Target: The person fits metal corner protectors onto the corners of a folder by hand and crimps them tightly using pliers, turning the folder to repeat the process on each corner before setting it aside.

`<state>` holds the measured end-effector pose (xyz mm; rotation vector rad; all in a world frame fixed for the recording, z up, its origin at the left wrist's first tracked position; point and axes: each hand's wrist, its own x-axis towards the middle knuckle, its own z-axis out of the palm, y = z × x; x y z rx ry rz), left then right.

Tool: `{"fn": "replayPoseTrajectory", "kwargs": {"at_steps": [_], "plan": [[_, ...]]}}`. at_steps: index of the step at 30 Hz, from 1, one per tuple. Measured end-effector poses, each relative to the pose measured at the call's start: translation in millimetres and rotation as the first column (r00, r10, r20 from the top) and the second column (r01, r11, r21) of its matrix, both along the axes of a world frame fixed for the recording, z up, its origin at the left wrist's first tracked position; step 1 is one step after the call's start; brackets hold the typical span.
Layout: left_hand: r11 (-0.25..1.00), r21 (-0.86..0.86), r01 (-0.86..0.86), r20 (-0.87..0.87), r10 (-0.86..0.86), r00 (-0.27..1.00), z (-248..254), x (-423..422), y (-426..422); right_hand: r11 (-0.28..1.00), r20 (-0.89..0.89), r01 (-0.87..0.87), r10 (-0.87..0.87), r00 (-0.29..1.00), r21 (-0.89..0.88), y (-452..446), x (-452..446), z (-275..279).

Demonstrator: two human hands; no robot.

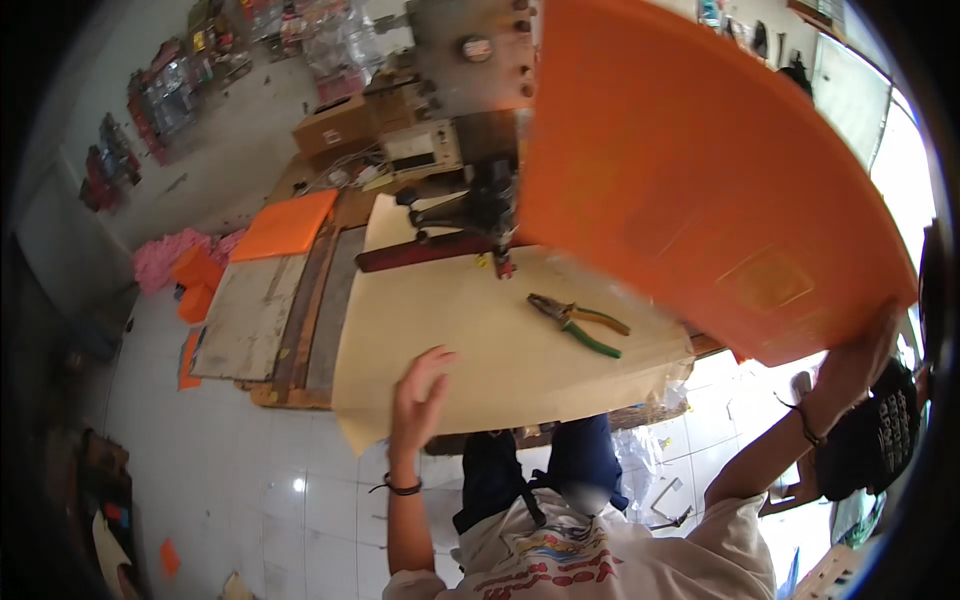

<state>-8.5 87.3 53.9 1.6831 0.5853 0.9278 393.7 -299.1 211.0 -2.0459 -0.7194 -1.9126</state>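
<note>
My right hand (868, 345) grips the lower right corner of a large orange plastic sheet (690, 170), partly hidden behind it. The sheet is held up and tilted, filling the upper right and covering part of the bench behind. My left hand (420, 395) is raised over the front edge of tan paper (430, 340), fingers apart and holding nothing. On that paper lie combination pliers (580, 322) with green and yellow handles. Just beyond them, a black machine head (490, 205) with a red-tipped lower end stands over a dark red bar (425, 250).
A smaller orange sheet (285, 225) rests at the bench's left, by a worn board (250, 320). Behind are a cardboard box (335, 128) and a beige device (422, 148). Orange pieces (195, 285) and pink material (175, 258) lie farther left. Another person's dark shirt (875, 430) shows at right.
</note>
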Motion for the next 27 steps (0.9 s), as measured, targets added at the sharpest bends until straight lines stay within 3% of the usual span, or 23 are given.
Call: {"fn": "replayPoseTrajectory", "kwargs": {"at_steps": [1, 2, 3, 4, 5, 6, 7, 9, 10, 14, 17, 21, 22, 24, 25, 27], "plan": [[0.979, -0.088, 0.186, 0.144, -0.172, 0.975, 7, 7, -14, 0.922, -0.377, -0.346, 0.386, 0.842, 0.172, 40, -18, -8], [0.956, -0.074, 0.285, 0.265, -0.256, 0.929, 15, 15, -32, 0.340, -0.294, -0.560, 0.940, 0.173, 0.755, 81, -36, -15], [0.924, -0.046, 0.379, 0.385, -0.334, 0.860, 17, 24, -49, -0.061, 0.046, -0.257, 0.997, -0.064, 0.965, 122, -53, -22], [0.905, -0.036, 0.423, 0.512, -0.347, 0.786, -4, 27, -57, 0.054, -0.093, -0.318, 0.989, -0.111, 0.947, 145, -70, -34], [0.905, -0.236, 0.355, 0.651, -0.124, 0.749, -11, 28, -74, 0.159, -0.231, -0.393, 0.963, -0.142, 0.906, 169, -87, -45], [0.848, -0.430, 0.310, 0.728, 0.123, 0.675, -17, 23, -87, 0.060, -0.198, -0.348, 0.906, -0.375, 0.936, 189, -113, -44], [0.842, -0.484, 0.239, 0.723, 0.231, 0.650, -21, 11, -92, 0.004, -0.171, -0.300, 0.829, -0.533, 0.954, 208, -127, -51], [0.804, -0.587, 0.100, 0.701, 0.442, 0.559, -29, -8, -101, 0.074, -0.214, -0.229, 0.701, -0.680, 0.971, 237, -155, -59], [0.800, -0.598, 0.050, 0.675, 0.469, 0.569, -38, -20, -105, 0.064, -0.215, -0.231, 0.662, -0.718, 0.971, 256, -166, -71], [0.735, -0.670, -0.100, 0.568, 0.595, 0.569, -88, -72, -135, 0.214, -0.527, -0.482, 0.292, -0.798, 0.850, 309, -194, -88], [0.665, -0.720, -0.199, 0.518, 0.706, 0.484, -97, -75, -158, 0.111, -0.564, -0.555, 0.079, -0.822, 0.824, 337, -211, -96], [0.634, -0.761, -0.139, 0.570, 0.755, 0.323, -105, -69, -167, 0.038, -0.745, -0.745, 0.076, -0.663, 0.666, 343, -220, -108], [0.637, -0.763, -0.114, 0.588, 0.756, 0.289, -108, -68, -168, -0.015, -0.826, -0.832, 0.108, -0.552, 0.554, 340, -217, -111], [0.625, -0.749, -0.218, 0.530, 0.764, 0.368, -106, -65, -164, -0.095, -0.933, -0.954, 0.200, -0.300, 0.286, 333, -210, -113], [0.621, -0.736, -0.268, 0.499, 0.766, 0.405, -102, -61, -161, -0.066, -0.927, -0.935, 0.125, -0.353, 0.347, 327, -210, -110], [0.650, -0.699, -0.297, 0.465, 0.730, 0.501, -81, -47, -151, -0.102, -0.956, -0.961, 0.121, -0.268, 0.256, 324, -211, -110]]}}
